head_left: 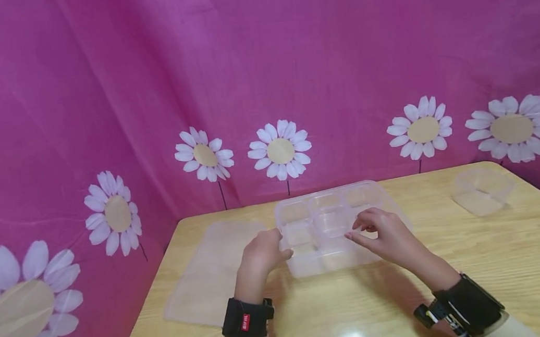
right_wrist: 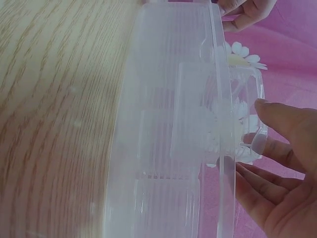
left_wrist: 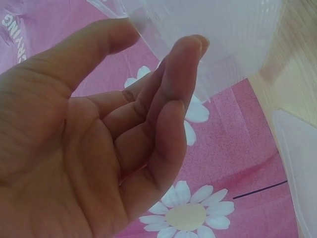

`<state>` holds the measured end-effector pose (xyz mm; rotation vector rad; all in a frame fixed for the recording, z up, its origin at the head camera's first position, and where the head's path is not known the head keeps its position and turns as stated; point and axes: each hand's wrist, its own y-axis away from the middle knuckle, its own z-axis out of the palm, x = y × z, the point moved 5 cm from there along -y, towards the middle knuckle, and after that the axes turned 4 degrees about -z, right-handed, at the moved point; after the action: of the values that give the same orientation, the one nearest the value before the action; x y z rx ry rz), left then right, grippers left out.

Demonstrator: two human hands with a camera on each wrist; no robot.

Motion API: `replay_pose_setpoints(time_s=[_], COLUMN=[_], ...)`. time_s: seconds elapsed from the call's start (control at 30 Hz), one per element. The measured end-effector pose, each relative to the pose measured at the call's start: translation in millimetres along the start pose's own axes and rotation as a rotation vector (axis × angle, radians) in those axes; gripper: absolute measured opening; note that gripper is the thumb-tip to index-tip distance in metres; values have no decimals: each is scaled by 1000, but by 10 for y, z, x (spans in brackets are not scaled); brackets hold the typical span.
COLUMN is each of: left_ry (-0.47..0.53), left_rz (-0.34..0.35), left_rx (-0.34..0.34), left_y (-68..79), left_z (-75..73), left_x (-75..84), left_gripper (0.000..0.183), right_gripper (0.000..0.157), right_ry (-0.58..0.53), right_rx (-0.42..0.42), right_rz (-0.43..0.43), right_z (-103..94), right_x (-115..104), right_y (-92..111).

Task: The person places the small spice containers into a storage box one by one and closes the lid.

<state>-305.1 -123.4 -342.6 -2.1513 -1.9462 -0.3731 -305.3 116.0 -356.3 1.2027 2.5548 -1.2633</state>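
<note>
A clear plastic box (head_left: pixel 337 260) with several inner cups stands toward the back of the table. At its left side is my left hand (head_left: pixel 263 252), thumb and bent fingers about the box edge; in the left wrist view, the box wall (left_wrist: pixel 228 44) passes by the thumb and fingertips. My right hand (head_left: pixel 389 233) pinches the rim of a small clear plastic cup (head_left: pixel 331 216). In the right wrist view this cup (right_wrist: pixel 255 82) sits partly above the box rim, thumb and forefinger on its edge. Transparent walls make exact contacts hard to see.
A flat translucent lid (head_left: pixel 198 283) lies on the table left of the box. Another small clear cup (head_left: pixel 483 195) stands near the table's back right corner. Behind the wooden table (head_left: pixel 503 272) hangs a pink cloth (head_left: pixel 339 80) with white flowers.
</note>
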Motion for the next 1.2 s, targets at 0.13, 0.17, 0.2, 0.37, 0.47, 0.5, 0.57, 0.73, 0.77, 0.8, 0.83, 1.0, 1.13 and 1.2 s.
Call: replay_pose_setpoints(time_s=[0.13,0.17,0.2,0.37,0.47,0.5,0.57,0.73,0.77,0.8,0.83,1.0,1.13,1.2], left_ry=[0,-2,-3,-8,-9,-9,-9,-7,-6,-6,-7,-7,-12,-13], left_rz=[-14,-18,-21,-36,-36,-37,-38,-40,-41,-41,-42,-46,-44,-41], left_rx=[-22,-27,-29,-39,-35,-34,-31,-27,-28,-29,-30,-35,-35,-35], left_y=[-36,-41,-45,-58,-55,-53,-49,-42,-41,-39,-38,-32,-26,-22], left_z=[-9,-9,-10,-2,-3,-3,-4,4,6,10,12,19,19,19], left_x=[-11,-11,-12,-13,-9,-8,-5,-3,-3,-3,-3,-3,-5,-6], left_gripper=[36,38,38,42,43,43,43,44,44,44,44,44,44,44], right_gripper=[16,16,16,17,17,17,18,17,17,17,17,16,17,17], right_ry=[14,17,20,25,25,24,20,33,36,38,35,23,13,8], right_rx=[4,4,2,-18,-26,-28,-32,-41,-45,-48,-53,-68,-82,-96], right_rz=[0,-1,0,14,26,28,36,44,42,39,38,39,60,75], right_z=[6,6,6,3,0,2,6,28,35,43,50,78,90,96], right_x=[-1,0,2,19,28,31,37,51,53,57,58,71,75,74], right_y=[-16,-21,-25,-40,-42,-41,-38,-18,-12,-7,-2,21,30,33])
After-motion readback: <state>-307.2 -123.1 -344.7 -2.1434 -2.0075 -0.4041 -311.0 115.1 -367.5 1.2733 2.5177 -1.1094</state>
